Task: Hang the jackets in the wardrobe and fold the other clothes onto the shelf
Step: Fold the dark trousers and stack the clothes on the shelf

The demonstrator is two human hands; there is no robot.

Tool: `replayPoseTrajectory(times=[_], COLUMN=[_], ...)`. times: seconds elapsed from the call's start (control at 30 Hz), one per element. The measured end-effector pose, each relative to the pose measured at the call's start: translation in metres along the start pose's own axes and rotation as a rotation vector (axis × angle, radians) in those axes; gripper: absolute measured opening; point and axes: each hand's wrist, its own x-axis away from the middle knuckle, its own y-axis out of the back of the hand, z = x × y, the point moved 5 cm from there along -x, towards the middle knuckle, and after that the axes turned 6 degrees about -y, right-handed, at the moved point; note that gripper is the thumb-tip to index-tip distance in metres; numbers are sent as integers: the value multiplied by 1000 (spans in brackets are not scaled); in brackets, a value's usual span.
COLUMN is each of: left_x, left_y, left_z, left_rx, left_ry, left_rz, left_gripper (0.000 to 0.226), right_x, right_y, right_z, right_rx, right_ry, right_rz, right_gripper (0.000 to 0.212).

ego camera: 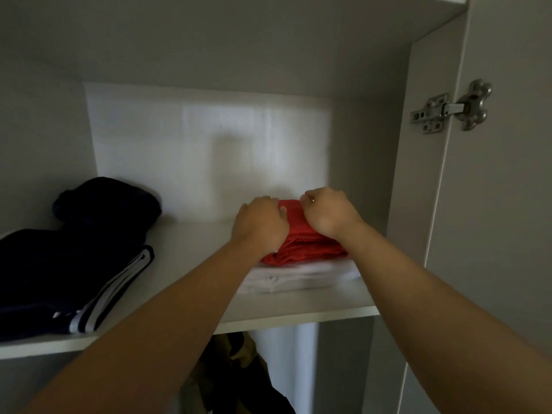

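Observation:
A folded red garment (301,249) lies on top of a folded white garment (295,277) at the right end of the white wardrobe shelf (298,313). My left hand (259,225) grips the red garment's left side with curled fingers. My right hand (330,213) holds its far right part, fingers closed on the cloth. Both forearms reach in from below. Folded dark navy clothes with white stripes (68,282) lie at the shelf's left end. Under the shelf, dark and tan jackets (236,375) hang, partly hidden by my left arm.
The wardrobe's right side panel (418,204) stands close to my right arm, with a metal door hinge (451,107) and the open door beyond it. Bare shelf surface lies between the navy pile and the white pile. Another shelf board closes the compartment from above.

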Motion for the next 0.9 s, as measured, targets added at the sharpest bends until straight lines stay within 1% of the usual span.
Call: replayPoseTrajectory(times=[0.1,0.2,0.27,0.4,0.5,0.57,0.63,0.7,0.77,0.83,0.9], left_x=[38,86,120,183,228,258,288,312,329,340,347], left_y=[22,35,37,26,3,-21,-46,-66,-84,-100,-110], left_z=[-4,-6,-6,-2,14,35,58,76,92,104,112], left_rx=[54,97,145,236,309,304,270,206,176,189,200], left_ry=[14,-74,-123,-162,-119,-37,53,96,160,218,245], left_rz=[-110,-192,-226,-229,-142,-49,57,104,172,258,305], left_gripper=[30,19,15,19,20,19,18,17,10,12,11], right_x=[43,88,118,174,214,238,260,279,292,301,303], right_y=[13,17,15,-7,-38,-72,-112,-151,-184,-207,-221], right_z=[11,13,14,14,7,-3,-12,-23,-33,-43,-48], right_rx=[-42,-134,-228,-394,-435,-422,-394,-342,-299,-274,-257], right_ry=[6,-11,2,7,-4,-61,-117,-165,-216,-250,-262], right_rz=[-98,-217,-302,-400,-463,-408,-288,-179,-101,-54,-21], right_gripper=[39,29,26,20,19,22,28,25,21,21,19])
